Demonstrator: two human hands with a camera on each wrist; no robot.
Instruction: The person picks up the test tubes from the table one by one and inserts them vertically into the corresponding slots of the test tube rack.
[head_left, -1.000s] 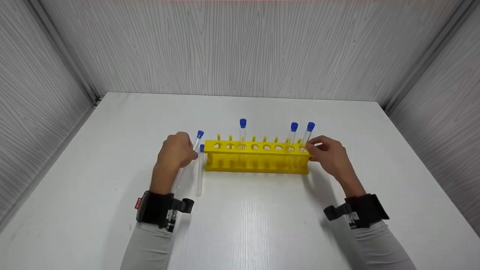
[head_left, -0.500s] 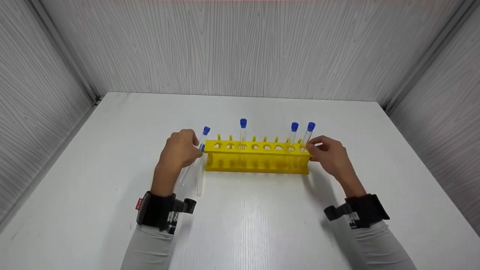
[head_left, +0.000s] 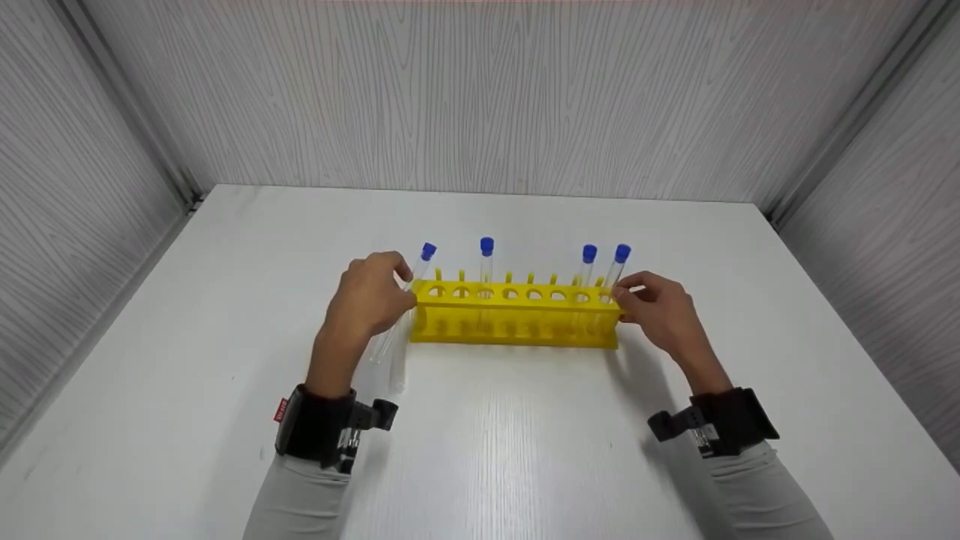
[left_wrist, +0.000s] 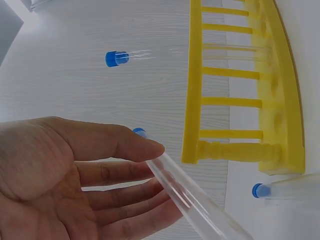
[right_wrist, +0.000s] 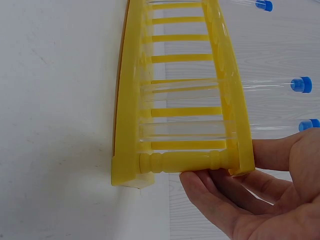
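Starting with the room: pale, streaky wood-grain walls, the back wall (head_left: 480, 97) spanning twelve o'clock. Below it, a white table (head_left: 525, 450), faintly grained, with a soft shine towards six o'clock; flat, so the rack can sit level. And there it is, dead centre, the yellow rack (head_left: 517, 305), its length running from nine to three.

At its three o'clock end, the right hand (head_left: 660, 307) grips the top bar, fingers against the end post, probably to steady something so light. Over at nine, the left hand (head_left: 371, 292) pinches a slanted tube (head_left: 418, 271) a little below its cap, near the rack but apart from it. That high hold looks chosen to leave most of the glassy length free. Cap towards one o'clock, foot towards seven; whether the foot touches the table, I can't tell.

Just beside that end, a loose tube (head_left: 398, 367) lies flat, foot towards six. Three standing tubes (head_left: 486, 266) occupy the third, seventh and eighth holes counting from nine o'clock, held up by the rack.

Smallest of all, the blue caps (head_left: 590, 253), sitting clear above the holes, easy to get at.
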